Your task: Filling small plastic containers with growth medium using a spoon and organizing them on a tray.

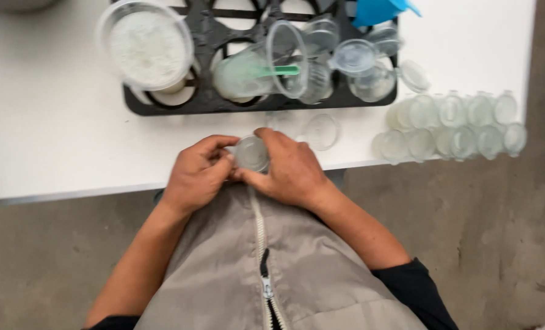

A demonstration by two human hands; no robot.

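White worktop (pixel 52 134) fills the far half of the view, with grey concrete floor (pixel 480 232) below its near edge and the person's grey zipped jacket (pixel 272 269) at the bottom centre.

At the far left of the black tray (pixel 202 104) stands a large clear tub (pixel 147 49) of pale, grainy white stuff, tipped a little toward the camera in its round slot, so its contents are easy to reach. Next to it on the right a clear measuring cup (pixel 260 70) lies on its side across the tray with a green-handled scoop (pixel 281 70) inside, seemingly parked there between uses.

At the worktop's near edge, the left hand (pixel 196 174) curls around the left side of a small clear pot (pixel 251 153), fingers closed on its wall and thumb near the rim. The right hand (pixel 287 168) wraps over it from the right, fingers bent across the top edge. Both hands grip the pot together, close to the body, probably to steady it while pressing on its top; whether a lid is on it I cannot tell.

Just beyond the right hand a loose clear lid (pixel 321 131) lies flat on the worktop. Further right, empty pots and lids (pixel 355 64) are heaped on the tray's right end under a blue object (pixel 379 9). At the far right, small filled pots (pixel 452 125) stand in two tidy rows, touching, apparently set aside.
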